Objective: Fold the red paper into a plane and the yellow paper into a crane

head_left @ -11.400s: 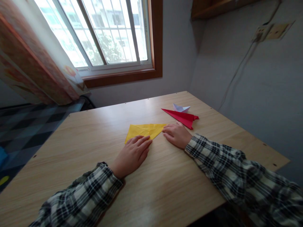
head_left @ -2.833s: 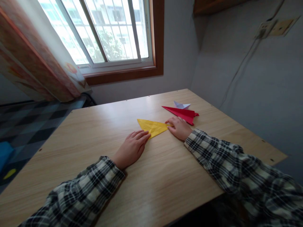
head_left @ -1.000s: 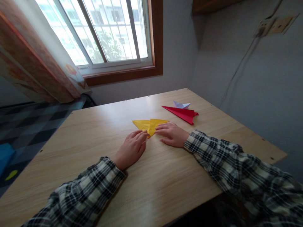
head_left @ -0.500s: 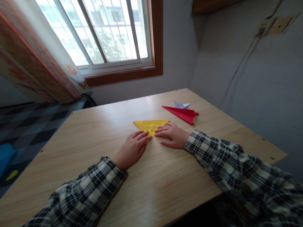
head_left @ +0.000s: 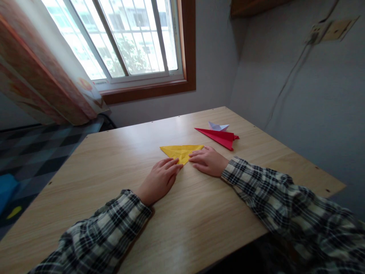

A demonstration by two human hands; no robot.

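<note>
A yellow sheet of paper (head_left: 182, 151), folded into a triangle and creased, lies flat on the wooden table with its point toward me. My left hand (head_left: 159, 179) rests its stretched fingertips on the paper's lower left edge. On the right edge lie the fingers of my right hand (head_left: 210, 161), extended and flat, covering part of that side. Neither hand is closed around the paper. Beyond my right hand sit a red folded paper plane (head_left: 218, 137) and a small white paper boat (head_left: 219, 126).
The light wooden table (head_left: 114, 167) has its far edge near the wall under a barred window (head_left: 128, 38). A curtain (head_left: 42, 68) hangs at the left above a checked cloth (head_left: 57, 152). A blue object (head_left: 7, 190) lies at the far left. A cable (head_left: 285, 85) runs down the right wall.
My right hand has shifted slightly right along the paper's edge, uncovering a little more of it. My left hand and the paper have stayed in place.
</note>
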